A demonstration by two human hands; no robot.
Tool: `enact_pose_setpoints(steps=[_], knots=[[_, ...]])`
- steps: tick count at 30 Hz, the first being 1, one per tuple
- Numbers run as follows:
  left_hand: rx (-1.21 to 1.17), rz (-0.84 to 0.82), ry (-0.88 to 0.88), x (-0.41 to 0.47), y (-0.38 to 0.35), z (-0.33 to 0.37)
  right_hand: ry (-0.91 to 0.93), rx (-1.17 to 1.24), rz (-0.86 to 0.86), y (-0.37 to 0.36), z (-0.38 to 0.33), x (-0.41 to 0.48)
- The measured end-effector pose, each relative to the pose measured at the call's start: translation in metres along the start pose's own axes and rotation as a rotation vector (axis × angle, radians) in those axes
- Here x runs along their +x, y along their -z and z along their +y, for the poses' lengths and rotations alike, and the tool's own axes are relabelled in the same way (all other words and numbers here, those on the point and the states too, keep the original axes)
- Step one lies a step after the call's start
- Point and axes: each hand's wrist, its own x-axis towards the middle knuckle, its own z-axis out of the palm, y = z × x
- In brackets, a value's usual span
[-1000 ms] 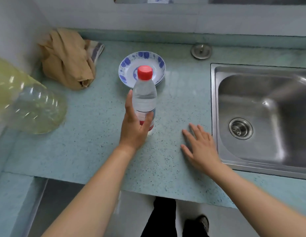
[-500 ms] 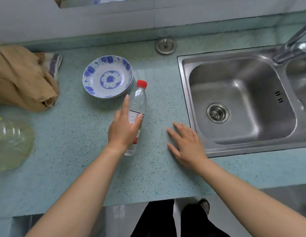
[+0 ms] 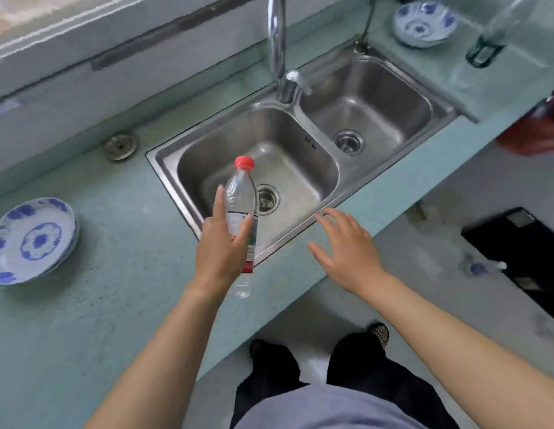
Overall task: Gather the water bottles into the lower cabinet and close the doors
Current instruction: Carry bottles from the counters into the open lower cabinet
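A clear water bottle [image 3: 241,196] with a red cap and a red-and-white label is held upright in my left hand [image 3: 221,246], lifted above the counter's front edge beside the sink. My right hand [image 3: 347,249] hovers open with spread fingers over the counter edge, just right of the bottle, holding nothing. A tall clear glass bottle [image 3: 498,32] with a dark base stands at the far right of the counter. No cabinet is in view.
A double steel sink [image 3: 303,156] with a tall tap [image 3: 279,48] fills the middle. Blue-and-white plates sit at the left [image 3: 31,239] and far right [image 3: 424,23]. A black object [image 3: 523,252] lies on the floor and something red [image 3: 539,128] stands under the counter.
My left hand lifted the bottle off the counter and carried it right, over the sink's edge. My right hand rose off the counter. The view swung right; the cloth and big plastic bottle left view.
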Motion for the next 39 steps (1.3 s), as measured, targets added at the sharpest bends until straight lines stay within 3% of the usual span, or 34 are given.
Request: enact_pose_setpoints(steps=[8,16,27,39], knots=[[-0.021,-0.147,-0.205,-0.004,-0.160,0.173,-0.217,0.037,0.195,0.102,0.184,-0.040],[0.018,-0.203,-0.283,0.007,-0.274,0.297,-0.283,0.017,0.260,0.178,0.325,-0.041],[0.054,-0.092,-0.182,0.120,-0.329,0.343,-0.131,-0.009,0.184,0.239,0.411,0.104],[0.055,-0.027,-0.014,0.235,-0.361,0.377,-0.010,0.279,0.373,0.251,0.456,0.279]])
